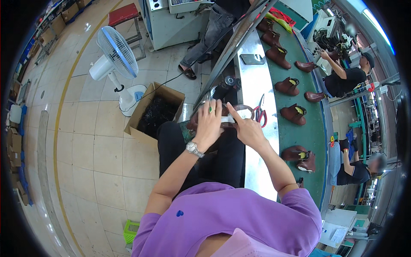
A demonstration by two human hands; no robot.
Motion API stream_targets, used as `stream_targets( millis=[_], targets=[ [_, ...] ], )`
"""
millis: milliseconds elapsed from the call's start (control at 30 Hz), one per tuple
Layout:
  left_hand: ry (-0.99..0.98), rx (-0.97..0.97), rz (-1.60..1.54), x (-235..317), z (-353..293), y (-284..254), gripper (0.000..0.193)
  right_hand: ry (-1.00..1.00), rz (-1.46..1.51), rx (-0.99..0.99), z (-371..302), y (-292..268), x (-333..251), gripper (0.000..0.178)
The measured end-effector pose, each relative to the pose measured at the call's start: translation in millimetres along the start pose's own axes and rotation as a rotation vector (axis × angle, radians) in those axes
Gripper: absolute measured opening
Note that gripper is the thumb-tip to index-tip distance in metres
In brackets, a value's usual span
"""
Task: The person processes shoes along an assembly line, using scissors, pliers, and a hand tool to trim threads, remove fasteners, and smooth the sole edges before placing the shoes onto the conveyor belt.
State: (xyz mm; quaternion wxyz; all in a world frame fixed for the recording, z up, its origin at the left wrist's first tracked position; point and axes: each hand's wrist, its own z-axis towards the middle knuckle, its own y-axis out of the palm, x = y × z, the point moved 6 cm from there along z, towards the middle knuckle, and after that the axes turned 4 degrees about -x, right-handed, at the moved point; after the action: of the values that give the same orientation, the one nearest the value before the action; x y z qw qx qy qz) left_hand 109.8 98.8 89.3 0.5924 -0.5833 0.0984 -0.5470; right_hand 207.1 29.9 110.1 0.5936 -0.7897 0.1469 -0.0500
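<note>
A brown boot [193, 123] lies over my lap, mostly covered by my hands. My left hand [208, 126] is on it, fingers bent over the upper, with something small and green at one finger. Close by on the right is my right hand [249, 130], its index finger stretched forward and the others curled, so what they hold is hidden. A small white piece [228, 118] shows between the hands. Just beyond my right hand sits a round brown-rimmed thing with white in it [245, 112]. Red-handled scissors [260, 115] lie beside it on the metal ledge [263, 167].
Several brown boots stand on the green conveyor [302, 139] at right. A phone [252, 59] lies on the ledge, dark spools [230, 81] nearer. At left are a carton [136, 128] of black material and a fan [117, 53]. A slanted metal post [239, 40] rises ahead. Co-workers [349, 81] are across the conveyor.
</note>
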Motion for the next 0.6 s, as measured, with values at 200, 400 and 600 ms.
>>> stream_targets(
  millis=[200,400,600],
  targets=[
    [0.217,-0.102,0.235,-15.3,-9.3,10.6,0.059,-0.018,0.182,0.145,1.5,5.7,-16.9,0.073],
    [0.223,-0.075,0.310,-15.8,-17.4,14.7,0.054,-0.011,0.263,0.169,3.6,-3.5,-23.9,0.074],
    [0.016,0.043,-0.217,-36.7,-22.7,0.2,0.066,-0.088,0.239,0.141,11.1,3.2,-27.8,0.075]
  ],
)
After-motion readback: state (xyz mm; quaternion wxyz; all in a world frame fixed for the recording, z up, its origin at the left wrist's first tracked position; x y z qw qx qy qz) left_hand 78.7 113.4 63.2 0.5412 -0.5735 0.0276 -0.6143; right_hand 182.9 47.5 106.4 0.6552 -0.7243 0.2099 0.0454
